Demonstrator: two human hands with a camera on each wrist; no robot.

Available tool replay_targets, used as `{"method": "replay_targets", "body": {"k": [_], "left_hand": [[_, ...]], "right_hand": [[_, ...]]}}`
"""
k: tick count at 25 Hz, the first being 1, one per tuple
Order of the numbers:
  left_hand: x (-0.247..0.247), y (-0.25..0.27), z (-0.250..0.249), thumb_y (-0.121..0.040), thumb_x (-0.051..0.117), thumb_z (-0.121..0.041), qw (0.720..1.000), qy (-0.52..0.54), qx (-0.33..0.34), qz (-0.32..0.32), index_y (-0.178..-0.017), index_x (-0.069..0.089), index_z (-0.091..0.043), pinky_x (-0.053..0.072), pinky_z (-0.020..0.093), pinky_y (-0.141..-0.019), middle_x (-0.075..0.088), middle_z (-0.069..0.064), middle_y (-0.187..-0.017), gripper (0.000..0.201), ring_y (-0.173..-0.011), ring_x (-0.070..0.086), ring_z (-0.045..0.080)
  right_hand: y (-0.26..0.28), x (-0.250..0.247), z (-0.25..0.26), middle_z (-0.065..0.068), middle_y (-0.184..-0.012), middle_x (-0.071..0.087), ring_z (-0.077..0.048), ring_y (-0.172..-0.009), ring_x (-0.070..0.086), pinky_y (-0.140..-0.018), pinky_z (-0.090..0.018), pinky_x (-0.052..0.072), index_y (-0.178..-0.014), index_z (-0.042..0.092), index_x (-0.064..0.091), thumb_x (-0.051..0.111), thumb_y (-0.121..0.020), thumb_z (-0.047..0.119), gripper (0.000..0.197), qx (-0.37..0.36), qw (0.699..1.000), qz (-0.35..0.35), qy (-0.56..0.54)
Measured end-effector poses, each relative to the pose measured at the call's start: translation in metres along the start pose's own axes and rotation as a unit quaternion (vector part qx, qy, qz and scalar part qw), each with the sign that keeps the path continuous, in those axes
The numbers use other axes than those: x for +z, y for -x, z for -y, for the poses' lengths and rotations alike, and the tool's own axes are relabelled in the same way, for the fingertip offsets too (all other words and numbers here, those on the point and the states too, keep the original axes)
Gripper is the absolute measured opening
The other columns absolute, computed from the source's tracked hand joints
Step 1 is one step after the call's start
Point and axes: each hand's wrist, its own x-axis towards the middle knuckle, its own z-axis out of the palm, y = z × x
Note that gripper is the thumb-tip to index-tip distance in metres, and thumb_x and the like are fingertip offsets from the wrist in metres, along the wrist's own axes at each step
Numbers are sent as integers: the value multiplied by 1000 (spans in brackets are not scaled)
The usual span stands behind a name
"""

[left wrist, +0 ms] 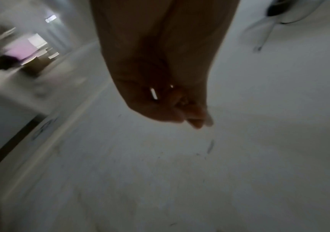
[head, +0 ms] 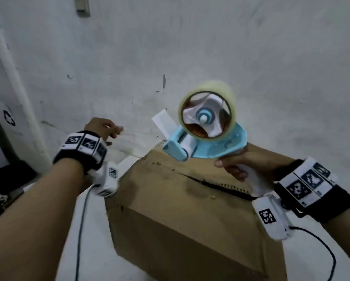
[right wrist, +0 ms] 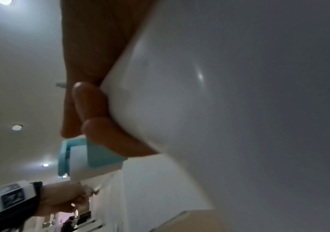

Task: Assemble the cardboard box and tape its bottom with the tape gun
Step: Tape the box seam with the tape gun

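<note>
A brown cardboard box (head: 180, 216) stands with folded flaps upward, a dark seam (head: 210, 183) running across its top. My right hand (head: 239, 165) grips the white handle (right wrist: 170, 94) of a light-blue tape gun (head: 206, 142) carrying a clear tape roll (head: 207, 110), held above the box's far edge. My left hand (head: 103, 127) pinches the free end of a clear tape strip (head: 137, 140) pulled out from the gun toward the left. In the left wrist view the left hand's fingertips (left wrist: 195, 119) are pressed together, blurred.
A white wall (head: 170, 47) rises right behind the box. A white pipe (head: 14, 78) runs down the left side, with a dark bin bearing a recycling mark (head: 9, 118) beside it. Cables (head: 83, 230) trail from both wristbands over the white surface.
</note>
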Motion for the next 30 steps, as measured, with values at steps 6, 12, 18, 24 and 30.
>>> {"method": "replay_targets", "body": {"k": [6,12,18,24,30], "left_hand": [[10,-16,21,-86,62,-28,994,-80,9,78,-59,57,-9,36,22,-49,56,0,-63,33,-56,45,12],[26,-27,37,-89,58,-23,988,-60,35,136,-83,62,-1,33,20,-54,55,0,-63,23,-56,44,7],[26,-38,55,-83,67,-28,971,-92,4,221,-59,61,-11,37,23,-55,63,-10,-46,30,-52,44,13],[23,-47,64,-81,68,-30,939,-184,30,290,-59,65,-17,38,23,-54,63,-21,-41,26,-50,44,11],[41,-48,84,-84,64,-33,930,-211,42,299,-58,64,-19,40,24,-58,66,-12,-62,29,-60,50,13]], "right_hand": [[-25,-8,-20,5,-42,34,-5,-36,27,-38,-19,16,-46,23,55,60,-78,-7,44,59,997,-49,16],[-30,-5,-30,4,-42,37,-5,-36,28,-38,-18,16,-62,16,53,58,-77,-11,31,111,993,-35,7],[-31,4,-34,9,-40,48,-3,-35,39,-35,-15,24,-52,21,62,59,-74,-15,42,118,993,-5,4],[-35,16,-44,-16,-74,46,-28,-58,35,-56,-30,23,-81,0,57,75,-56,8,33,165,986,-16,27],[-31,18,-51,-11,-53,36,-14,-38,26,-37,-22,17,-61,8,51,68,-66,2,19,175,982,-48,54]]}}
